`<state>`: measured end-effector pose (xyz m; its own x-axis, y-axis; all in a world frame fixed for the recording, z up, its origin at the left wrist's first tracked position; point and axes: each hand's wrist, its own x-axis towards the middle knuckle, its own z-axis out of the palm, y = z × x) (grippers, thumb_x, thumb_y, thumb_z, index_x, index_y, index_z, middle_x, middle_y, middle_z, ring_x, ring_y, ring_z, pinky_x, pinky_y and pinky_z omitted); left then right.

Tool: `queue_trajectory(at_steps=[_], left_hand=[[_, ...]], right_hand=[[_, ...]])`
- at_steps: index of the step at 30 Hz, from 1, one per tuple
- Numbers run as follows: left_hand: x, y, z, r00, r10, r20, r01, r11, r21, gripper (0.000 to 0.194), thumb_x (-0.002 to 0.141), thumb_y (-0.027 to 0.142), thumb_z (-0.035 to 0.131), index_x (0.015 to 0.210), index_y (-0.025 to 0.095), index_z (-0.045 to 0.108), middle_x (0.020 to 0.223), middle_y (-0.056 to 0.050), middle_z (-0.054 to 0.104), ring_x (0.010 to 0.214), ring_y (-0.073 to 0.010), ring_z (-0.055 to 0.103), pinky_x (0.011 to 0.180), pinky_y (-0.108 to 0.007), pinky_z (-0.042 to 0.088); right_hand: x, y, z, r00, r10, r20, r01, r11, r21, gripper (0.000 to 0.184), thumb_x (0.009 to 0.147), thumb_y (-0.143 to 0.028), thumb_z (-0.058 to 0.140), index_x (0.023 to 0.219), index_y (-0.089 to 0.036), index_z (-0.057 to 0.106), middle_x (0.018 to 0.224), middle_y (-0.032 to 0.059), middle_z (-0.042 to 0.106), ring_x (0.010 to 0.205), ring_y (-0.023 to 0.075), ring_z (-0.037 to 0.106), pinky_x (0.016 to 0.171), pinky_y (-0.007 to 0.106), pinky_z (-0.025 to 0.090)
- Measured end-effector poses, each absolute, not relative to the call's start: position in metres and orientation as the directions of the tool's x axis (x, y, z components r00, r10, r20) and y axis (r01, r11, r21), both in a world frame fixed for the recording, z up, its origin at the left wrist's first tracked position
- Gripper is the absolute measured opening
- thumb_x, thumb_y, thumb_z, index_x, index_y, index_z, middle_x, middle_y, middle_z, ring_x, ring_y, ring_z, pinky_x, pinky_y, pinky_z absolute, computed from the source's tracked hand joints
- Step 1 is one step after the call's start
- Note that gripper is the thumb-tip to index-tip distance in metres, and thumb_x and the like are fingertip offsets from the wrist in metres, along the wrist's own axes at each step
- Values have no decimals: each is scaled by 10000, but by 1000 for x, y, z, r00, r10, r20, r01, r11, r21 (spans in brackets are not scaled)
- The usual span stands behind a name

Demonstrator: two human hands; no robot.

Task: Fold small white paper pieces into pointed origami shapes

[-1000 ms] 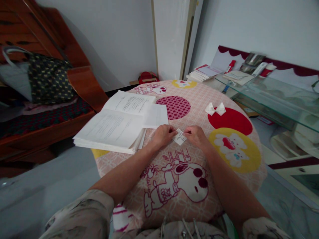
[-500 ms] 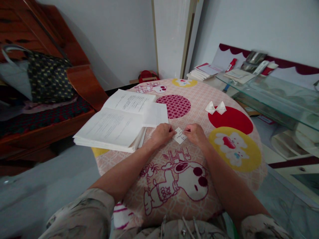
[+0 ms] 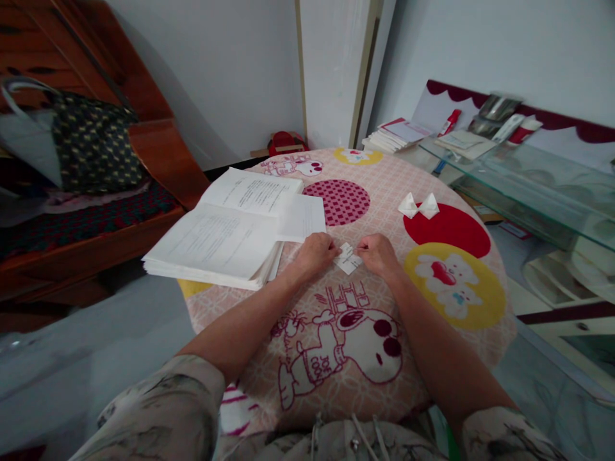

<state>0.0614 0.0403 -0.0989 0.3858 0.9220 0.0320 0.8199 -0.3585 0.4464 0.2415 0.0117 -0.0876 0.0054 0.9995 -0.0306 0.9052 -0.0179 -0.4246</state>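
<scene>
Both hands are at fine work on a small folded paper (image 3: 348, 261) on the table (image 3: 384, 173), centre, straight ahead of the person; looks like shaping or creasing, exact fold can't be told. Left hand (image 3: 314, 253): grip closed, thumb and fingertips pinching the paper's left side. Right hand (image 3: 378, 256): same kind of pinch at its right side, fingers curled in. Near corner of the paper sticks out between them, free of both. At this size, the next move calls for light, even fingertip pressure and lined-up edges, I'd judge. Counts: two hands, one small folded paper in the grip, two pointed white paper shapes (image 3: 429, 206) side by side at far right by the red circle (joined or separate, can't tell), one thick open book (image 3: 216, 237) at left, one loose sheet (image 3: 305, 218) overlapping its right page. Beyond the table, far right: one pile of booklets (image 3: 396, 134), one red bottle (image 3: 450, 121), one red and white cup (image 3: 523, 131). One dark patterned bag (image 3: 93, 144) at far left.
</scene>
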Motion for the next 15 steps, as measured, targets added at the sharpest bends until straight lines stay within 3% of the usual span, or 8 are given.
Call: queue_trajectory(at_steps=[9,12,15], left_hand=[[60,32,-100,381,923,55,824,-366,433,122,894,249,650,867,143,704,809,-80,692,796,-198,627,766,-313,492],[59,27,-103,457,863,214,748,-504,432,115,889,167,619,978,146,688,938,-87,691,902,-199,624,830,-320,507],[62,25,-105,622,731,280,628,-679,379,198,884,63,540,941,155,705,977,-91,682,987,-200,618,891,-321,504]], right_hand=[[239,13,-85,-1,1000,-25,919,-9,-393,160,829,-190,660,810,-137,810,809,111,771,728,192,659,658,277,436],[239,13,-85,3,1000,-11,915,-7,-403,137,817,-200,686,797,-140,808,806,107,771,728,189,662,666,272,444],[243,14,-87,15,1000,26,890,-1,-456,98,790,-186,711,763,-148,798,775,83,763,710,177,656,654,259,440]])
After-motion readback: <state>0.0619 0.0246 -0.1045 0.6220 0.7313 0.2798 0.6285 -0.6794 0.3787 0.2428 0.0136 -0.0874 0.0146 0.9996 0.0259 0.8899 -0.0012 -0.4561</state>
